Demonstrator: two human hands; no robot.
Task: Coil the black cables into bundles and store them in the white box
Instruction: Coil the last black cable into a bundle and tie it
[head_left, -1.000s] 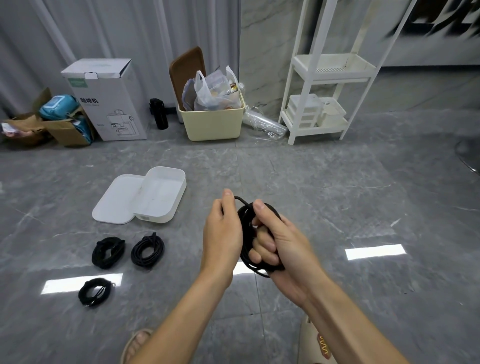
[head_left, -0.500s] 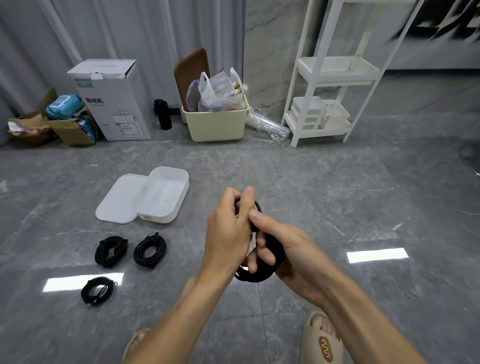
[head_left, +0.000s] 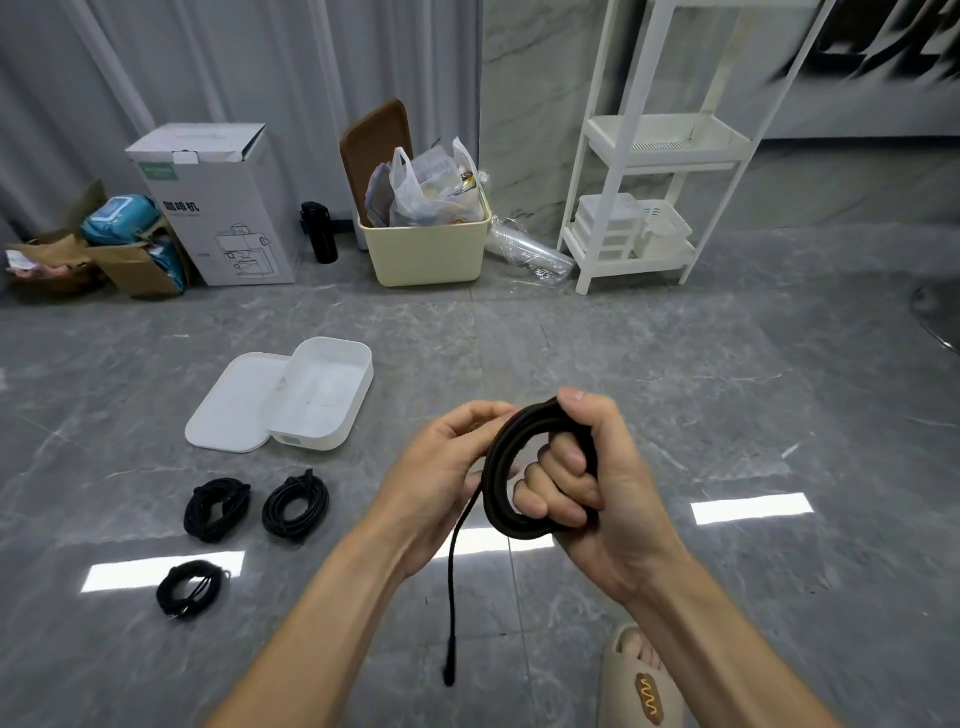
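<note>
Now your right hand (head_left: 597, 483) grips closed the round black cable coil (head_left: 511, 467) while your left hand (head_left: 447, 478) pinches its loose tail, so you are finishing this bundle; next wrap that hanging end and carry it to the open white plastic box (head_left: 317, 395), far left.

Both bare forearms reach up from the lower edge and meet near centre. The right hand (head_left: 597, 483), at about 3 o'clock of the left, is curled into a fist around a coiled black cable (head_left: 506, 467), thumb pressed on top. The left hand (head_left: 441, 478) has its fingers bent, pinching the coil's 10 o'clock edge.
</note>
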